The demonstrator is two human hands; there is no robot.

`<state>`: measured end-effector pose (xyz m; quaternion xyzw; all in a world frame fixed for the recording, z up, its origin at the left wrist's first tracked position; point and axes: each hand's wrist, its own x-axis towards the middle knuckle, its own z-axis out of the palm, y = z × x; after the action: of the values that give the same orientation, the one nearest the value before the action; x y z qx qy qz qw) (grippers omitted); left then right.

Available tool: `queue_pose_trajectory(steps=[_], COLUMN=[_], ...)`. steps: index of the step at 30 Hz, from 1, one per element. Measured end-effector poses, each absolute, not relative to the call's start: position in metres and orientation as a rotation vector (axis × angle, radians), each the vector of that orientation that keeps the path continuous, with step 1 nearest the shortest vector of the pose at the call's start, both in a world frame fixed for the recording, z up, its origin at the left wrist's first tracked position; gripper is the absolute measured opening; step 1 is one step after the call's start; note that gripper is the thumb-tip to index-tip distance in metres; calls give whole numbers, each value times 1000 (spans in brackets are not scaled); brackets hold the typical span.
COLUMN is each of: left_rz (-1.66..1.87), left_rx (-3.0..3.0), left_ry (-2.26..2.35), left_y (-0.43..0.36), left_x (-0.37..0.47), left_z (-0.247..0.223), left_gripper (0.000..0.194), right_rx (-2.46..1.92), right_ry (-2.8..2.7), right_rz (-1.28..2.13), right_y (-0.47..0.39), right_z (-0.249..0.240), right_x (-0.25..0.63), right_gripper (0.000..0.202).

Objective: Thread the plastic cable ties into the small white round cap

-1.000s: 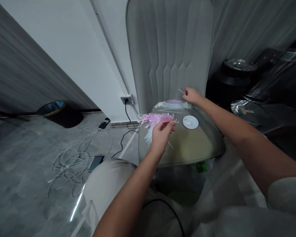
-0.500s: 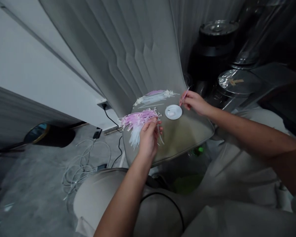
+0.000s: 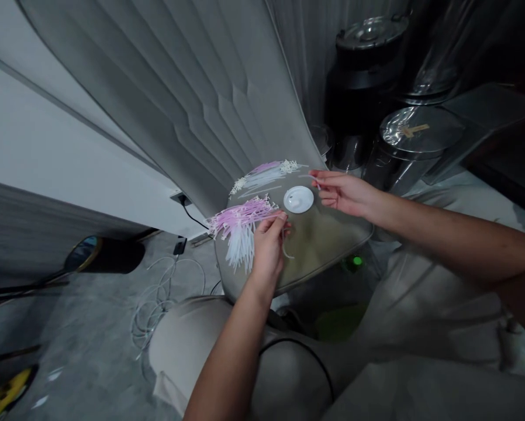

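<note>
Curving slightly, a slender strip (image 3: 305,176) juts from the right hand (image 3: 345,193).

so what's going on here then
A person is handling thin strips over a grey chair seat. The right hand pinches a thin strip beside a round white dish. The left hand is at the front pile of pink and pale blue strips and seems to pinch a pale strip. Another bundle of strips lies farther back, near the backrest.
</note>
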<state>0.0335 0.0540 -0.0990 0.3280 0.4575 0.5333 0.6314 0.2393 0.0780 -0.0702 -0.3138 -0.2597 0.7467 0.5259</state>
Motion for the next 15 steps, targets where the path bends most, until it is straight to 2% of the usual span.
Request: queue_pose_trajectory(steps=[5, 15], left_rz=[1229, 1223], left_rx=[875, 887], left_ry=[1118, 1120], left_y=[56, 60], left_x=[32, 28], left_z=[-98, -98], left_gripper=[28, 28], right_rx=[-803, -798], right_ry=[-586, -502], right_rz=[1767, 1813], right_y=[71, 72], right_z=[-77, -76], right_x=[253, 259], right_gripper=[24, 15])
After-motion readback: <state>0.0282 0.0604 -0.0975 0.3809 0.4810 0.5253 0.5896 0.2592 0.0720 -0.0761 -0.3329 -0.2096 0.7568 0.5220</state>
